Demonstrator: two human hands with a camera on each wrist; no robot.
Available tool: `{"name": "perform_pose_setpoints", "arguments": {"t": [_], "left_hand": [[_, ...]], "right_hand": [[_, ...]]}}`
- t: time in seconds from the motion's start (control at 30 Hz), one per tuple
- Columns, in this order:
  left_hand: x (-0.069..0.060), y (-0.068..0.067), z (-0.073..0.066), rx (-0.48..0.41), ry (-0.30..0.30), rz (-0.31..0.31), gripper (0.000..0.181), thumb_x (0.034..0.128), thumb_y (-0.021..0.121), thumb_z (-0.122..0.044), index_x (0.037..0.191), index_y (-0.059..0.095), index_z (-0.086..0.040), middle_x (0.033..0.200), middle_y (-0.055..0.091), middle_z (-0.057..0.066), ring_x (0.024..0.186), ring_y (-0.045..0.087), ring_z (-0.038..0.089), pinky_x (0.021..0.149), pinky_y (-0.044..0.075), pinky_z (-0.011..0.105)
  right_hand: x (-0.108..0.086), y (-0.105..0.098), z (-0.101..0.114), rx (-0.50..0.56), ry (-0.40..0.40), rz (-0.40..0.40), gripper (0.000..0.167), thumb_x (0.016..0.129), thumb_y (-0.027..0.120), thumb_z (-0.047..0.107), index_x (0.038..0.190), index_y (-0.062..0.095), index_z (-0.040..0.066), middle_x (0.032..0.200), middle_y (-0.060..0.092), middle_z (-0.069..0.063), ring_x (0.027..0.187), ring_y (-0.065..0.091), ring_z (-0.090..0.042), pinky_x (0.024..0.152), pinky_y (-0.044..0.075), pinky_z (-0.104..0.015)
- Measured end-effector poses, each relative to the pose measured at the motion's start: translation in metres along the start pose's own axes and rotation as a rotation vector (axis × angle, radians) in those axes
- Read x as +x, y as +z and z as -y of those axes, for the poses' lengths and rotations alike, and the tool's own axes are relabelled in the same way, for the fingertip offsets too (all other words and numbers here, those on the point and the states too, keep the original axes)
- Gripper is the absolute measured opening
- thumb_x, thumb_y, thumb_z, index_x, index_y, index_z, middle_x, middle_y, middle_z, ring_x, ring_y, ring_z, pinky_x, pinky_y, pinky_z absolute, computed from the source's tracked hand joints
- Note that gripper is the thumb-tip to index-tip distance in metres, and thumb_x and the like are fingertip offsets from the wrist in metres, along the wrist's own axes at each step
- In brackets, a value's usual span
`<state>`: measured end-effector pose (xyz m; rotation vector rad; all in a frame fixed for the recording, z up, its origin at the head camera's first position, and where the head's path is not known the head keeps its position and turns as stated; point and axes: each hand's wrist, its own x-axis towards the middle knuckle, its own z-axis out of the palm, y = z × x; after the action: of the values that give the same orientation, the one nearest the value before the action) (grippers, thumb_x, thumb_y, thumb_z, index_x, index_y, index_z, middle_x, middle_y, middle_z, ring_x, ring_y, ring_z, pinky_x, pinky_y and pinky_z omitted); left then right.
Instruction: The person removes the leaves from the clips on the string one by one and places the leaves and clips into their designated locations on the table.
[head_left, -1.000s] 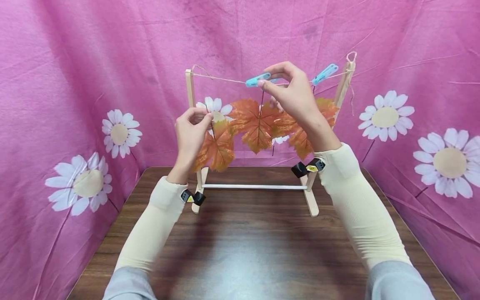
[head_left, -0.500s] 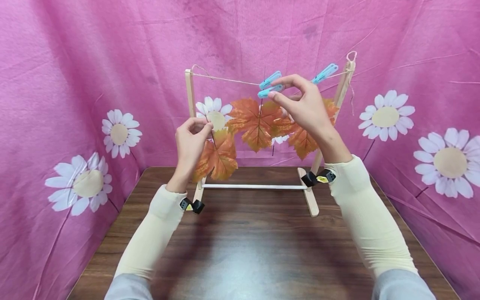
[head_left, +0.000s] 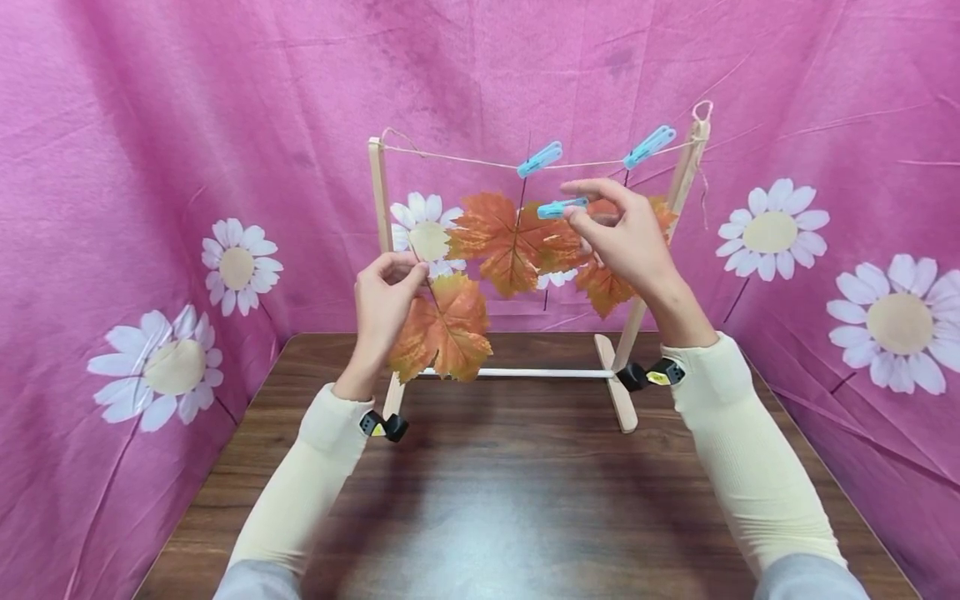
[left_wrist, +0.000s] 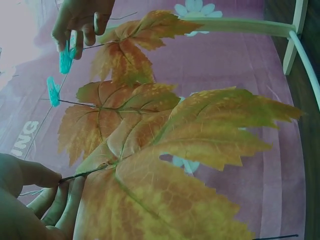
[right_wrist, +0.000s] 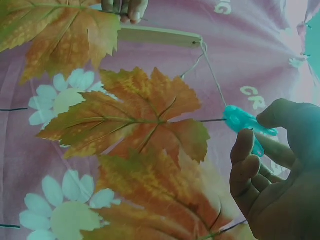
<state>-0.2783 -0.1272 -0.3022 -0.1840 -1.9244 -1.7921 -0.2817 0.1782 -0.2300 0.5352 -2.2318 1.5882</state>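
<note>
My left hand (head_left: pixel 384 300) pinches the dark stem of an orange artificial maple leaf (head_left: pixel 444 329), which hangs in front of the frame's left leg. In the left wrist view this leaf (left_wrist: pixel 165 175) fills the lower middle. Between thumb and fingers, my right hand (head_left: pixel 630 237) holds a light blue clothespin (head_left: pixel 558 208) below the string, apart from it in the head view. One clothespin (head_left: pixel 540 159) clips the stem of a middle leaf (head_left: pixel 510 242) to the string (head_left: pixel 457 158). Another clothespin (head_left: pixel 649 147) holds the right leaf (head_left: pixel 606 287), partly hidden behind my right hand.
A wooden frame carries the string between its left post (head_left: pixel 380 187) and right post (head_left: pixel 688 175). A white rod (head_left: pixel 547 373) joins the feet low down, on a dark wooden table (head_left: pixel 480 483). Pink cloth (head_left: pixel 315 100) with printed daisies surrounds the table behind and at both sides.
My right hand has come down and right, away from the string, with a clothespin in its fingers. The middle clothespin stays on the string. My left hand has lowered its leaf slightly.
</note>
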Motion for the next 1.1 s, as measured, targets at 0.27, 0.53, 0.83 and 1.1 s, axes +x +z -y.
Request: {"name": "perform_pose_setpoints", "arguments": {"t": [0.27, 0.53, 0.83, 1.1], "left_hand": [[-0.009, 0.0, 0.009, -0.045, -0.024, 0.036, 0.011, 0.0954, 0.073, 0.0, 0.101, 0.072, 0.01, 0.082, 0.075, 0.009, 0.068, 0.073, 0.008, 0.068, 0.068, 0.026], [-0.013, 0.002, 0.02, -0.1, -0.081, 0.042, 0.009, 0.0948, 0.072, 0.004, 0.099, 0.07, 0.012, 0.08, 0.076, 0.006, 0.067, 0.074, 0.008, 0.069, 0.068, 0.028], [-0.023, 0.006, 0.04, -0.159, -0.172, 0.045, 0.002, 0.0956, 0.07, 0.007, 0.096, 0.071, 0.008, 0.077, 0.071, -0.002, 0.068, 0.072, 0.008, 0.067, 0.067, 0.025], [-0.034, 0.007, 0.056, -0.207, -0.27, 0.051, 0.003, 0.0951, 0.069, 0.01, 0.098, 0.07, 0.012, 0.083, 0.075, 0.004, 0.07, 0.074, 0.013, 0.067, 0.068, 0.025]], "right_hand": [[-0.011, -0.005, -0.017, -0.109, -0.008, 0.011, 0.028, 0.099, 0.077, 0.02, 0.125, 0.074, 0.009, 0.087, 0.071, 0.003, 0.058, 0.063, -0.013, 0.046, 0.049, -0.02], [-0.027, -0.009, -0.031, -0.165, 0.036, -0.026, 0.03, 0.096, 0.079, 0.012, 0.124, 0.072, 0.006, 0.079, 0.069, 0.008, 0.06, 0.063, -0.011, 0.051, 0.053, -0.021], [-0.047, -0.016, -0.056, -0.231, -0.022, -0.084, 0.03, 0.096, 0.078, 0.014, 0.125, 0.077, 0.007, 0.093, 0.062, 0.008, 0.076, 0.06, -0.001, 0.061, 0.047, -0.012], [-0.067, -0.029, -0.076, -0.26, -0.014, -0.1, 0.029, 0.093, 0.082, 0.007, 0.122, 0.077, 0.005, 0.102, 0.056, 0.0, 0.079, 0.049, -0.003, 0.062, 0.041, -0.008]]}}
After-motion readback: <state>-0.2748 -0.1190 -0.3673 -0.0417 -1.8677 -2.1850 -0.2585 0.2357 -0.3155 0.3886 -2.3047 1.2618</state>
